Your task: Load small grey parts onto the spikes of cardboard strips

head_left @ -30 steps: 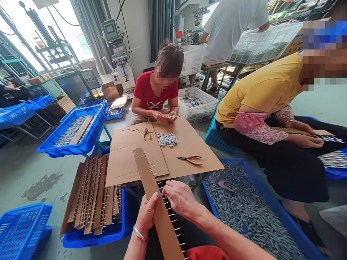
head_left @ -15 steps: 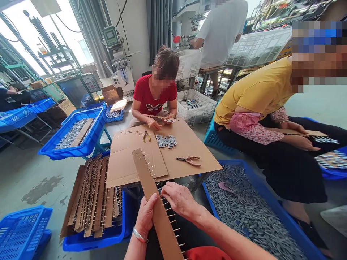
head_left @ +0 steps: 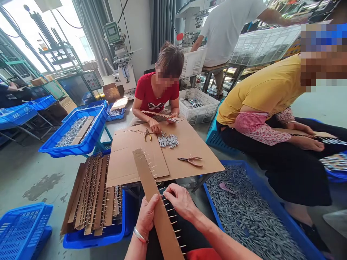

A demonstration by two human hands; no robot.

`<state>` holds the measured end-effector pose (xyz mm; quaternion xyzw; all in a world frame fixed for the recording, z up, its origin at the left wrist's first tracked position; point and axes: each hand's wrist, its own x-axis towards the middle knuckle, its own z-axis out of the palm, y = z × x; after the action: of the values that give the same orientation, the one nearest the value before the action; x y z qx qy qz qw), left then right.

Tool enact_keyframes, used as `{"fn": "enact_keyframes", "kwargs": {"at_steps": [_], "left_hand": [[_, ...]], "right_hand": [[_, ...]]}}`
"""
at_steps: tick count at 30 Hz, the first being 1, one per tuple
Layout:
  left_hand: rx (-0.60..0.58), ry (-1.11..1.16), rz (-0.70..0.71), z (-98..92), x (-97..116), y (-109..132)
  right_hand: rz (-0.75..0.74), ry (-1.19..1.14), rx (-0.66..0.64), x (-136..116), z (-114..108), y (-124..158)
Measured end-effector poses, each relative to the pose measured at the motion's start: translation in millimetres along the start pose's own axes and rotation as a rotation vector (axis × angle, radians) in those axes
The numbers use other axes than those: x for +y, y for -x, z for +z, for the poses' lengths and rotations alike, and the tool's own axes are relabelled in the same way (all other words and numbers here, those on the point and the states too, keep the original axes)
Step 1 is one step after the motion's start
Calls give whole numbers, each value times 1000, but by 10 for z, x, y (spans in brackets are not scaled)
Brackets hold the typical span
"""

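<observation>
This side of the cardboard-topped bench (head_left: 196,144), the left hand (head_left: 145,215) clasped a cardboard strip (head_left: 161,224), while the right hand (head_left: 182,200) pinched at the row of pins (head_left: 177,230) along its edge. Neither had shifted much in the last second, so I judged the work lingering at one spot; opposite, a co-worker's hand (head_left: 155,127) had dropped beside the small grey pieces (head_left: 168,141).

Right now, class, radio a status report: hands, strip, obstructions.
Left hand gripping cardboard strip. Right hand at its spiked edge. Nothing seen blocking either hand.
</observation>
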<state>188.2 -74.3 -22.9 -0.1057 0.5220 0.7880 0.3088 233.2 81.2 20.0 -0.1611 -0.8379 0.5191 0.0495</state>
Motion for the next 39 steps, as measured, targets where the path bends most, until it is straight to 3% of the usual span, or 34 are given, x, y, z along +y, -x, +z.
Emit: {"fn": "enact_keyframes", "kwargs": {"at_steps": [13, 23, 27, 32, 39], "left_hand": [[10, -36, 1, 13, 8, -13], [-69, 10, 9, 14, 83, 46], [-66, 26, 7, -7, 81, 66], [-33, -19, 11, -1, 28, 54], [-30, -64, 27, 19, 28, 24]], "right_hand": [[62, -154, -65, 33, 6, -66], [-271, -5, 50, -1, -31, 107], [-174, -38, 44, -18, -3, 113], [58, -142, -92, -31, -58, 14], [71, -145, -54, -12, -23, -43]]}}
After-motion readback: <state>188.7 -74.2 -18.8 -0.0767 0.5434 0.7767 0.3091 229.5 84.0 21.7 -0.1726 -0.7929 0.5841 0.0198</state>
